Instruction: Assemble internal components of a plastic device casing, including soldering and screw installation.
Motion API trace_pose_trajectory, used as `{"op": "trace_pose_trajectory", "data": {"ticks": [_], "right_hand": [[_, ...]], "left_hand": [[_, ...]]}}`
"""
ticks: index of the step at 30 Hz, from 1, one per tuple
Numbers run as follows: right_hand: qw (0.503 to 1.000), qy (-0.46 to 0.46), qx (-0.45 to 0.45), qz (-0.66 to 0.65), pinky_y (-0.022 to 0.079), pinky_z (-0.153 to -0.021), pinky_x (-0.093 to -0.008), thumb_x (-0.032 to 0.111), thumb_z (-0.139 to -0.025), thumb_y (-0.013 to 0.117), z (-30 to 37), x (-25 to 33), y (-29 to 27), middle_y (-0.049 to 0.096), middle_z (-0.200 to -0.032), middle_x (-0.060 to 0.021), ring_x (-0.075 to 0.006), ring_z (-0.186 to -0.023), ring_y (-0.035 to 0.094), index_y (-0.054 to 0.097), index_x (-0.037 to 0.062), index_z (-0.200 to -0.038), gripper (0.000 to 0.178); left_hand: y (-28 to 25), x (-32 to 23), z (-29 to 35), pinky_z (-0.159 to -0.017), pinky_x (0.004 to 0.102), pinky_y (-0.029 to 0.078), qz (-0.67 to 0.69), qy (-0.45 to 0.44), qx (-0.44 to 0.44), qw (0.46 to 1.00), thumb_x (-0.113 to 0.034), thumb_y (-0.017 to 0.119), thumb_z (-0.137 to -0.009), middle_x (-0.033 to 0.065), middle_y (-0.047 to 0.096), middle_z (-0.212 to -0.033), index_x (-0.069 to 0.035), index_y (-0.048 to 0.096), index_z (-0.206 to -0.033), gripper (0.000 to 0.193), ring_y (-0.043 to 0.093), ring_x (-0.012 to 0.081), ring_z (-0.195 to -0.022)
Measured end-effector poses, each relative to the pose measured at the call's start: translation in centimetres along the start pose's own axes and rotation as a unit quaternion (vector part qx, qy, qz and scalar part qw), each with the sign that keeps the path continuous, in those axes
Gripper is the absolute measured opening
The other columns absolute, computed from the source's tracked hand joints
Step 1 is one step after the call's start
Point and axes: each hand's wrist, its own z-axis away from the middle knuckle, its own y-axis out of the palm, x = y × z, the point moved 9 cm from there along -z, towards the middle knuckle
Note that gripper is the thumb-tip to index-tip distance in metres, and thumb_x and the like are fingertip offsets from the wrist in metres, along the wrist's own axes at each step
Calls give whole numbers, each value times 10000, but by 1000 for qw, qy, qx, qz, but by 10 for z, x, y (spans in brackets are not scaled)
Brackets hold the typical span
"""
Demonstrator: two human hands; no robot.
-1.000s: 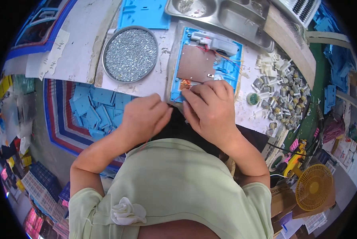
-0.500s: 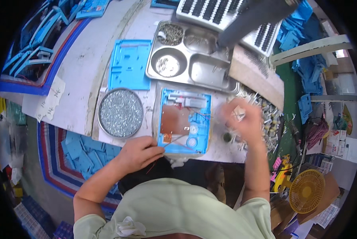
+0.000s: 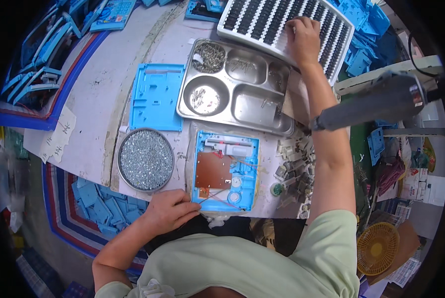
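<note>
My left hand (image 3: 171, 209) rests at the lower left corner of an open blue plastic housing (image 3: 256, 174). Its thumb and fingers pinch a thin dark wire (image 3: 213, 195) that runs into the housing. Inside lie a brown circuit board (image 3: 213, 170), a grey-white elongated part (image 3: 232, 147) along the top, and thin red wires. Up at the far right, my right hand (image 3: 304, 42) reaches into a white tray (image 3: 282, 48) with rows of small black parts. Its fingers are curled down among the rows; whatever they grip is hidden.
A metal compartment tray (image 3: 229, 82) holds small metal parts. Left of the housing are a round dish (image 3: 146, 159) of small silvery pieces and a blue panel (image 3: 157, 97). A dark cylindrical tool (image 3: 376, 102) hangs above my right forearm. Small light-coloured parts (image 3: 296, 164) lie heaped on the right.
My right hand has moved from beside the housing up to the white tray. The dark tool appears farther right. My left hand still pinches at the housing's corner.
</note>
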Motion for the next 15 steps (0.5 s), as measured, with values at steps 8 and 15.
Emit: {"op": "trace_pose_trajectory", "data": {"ticks": [8, 15], "right_hand": [[716, 539, -195, -399, 535, -752, -336, 74, -995, 661, 99, -125, -105, 728, -1054, -126, -200, -911, 681, 668, -51, -1155, 204], [745, 321, 332, -481, 517, -812, -322, 59, -852, 757, 168, 179, -207, 730, -939, -56, -184, -878, 648, 733, 39, -983, 134]], "left_hand": [[-2, 3, -2, -561, 369, 494, -13, 11, -4, 1000, -93, 864, -743, 56, 595, -801, -121, 729, -984, 278, 622, 253, -675], [1, 7, -6, -566, 354, 474, 10, -14, 37, 999, -62, 874, -718, 53, 574, -781, -109, 744, -981, 296, 606, 241, -668]]}}
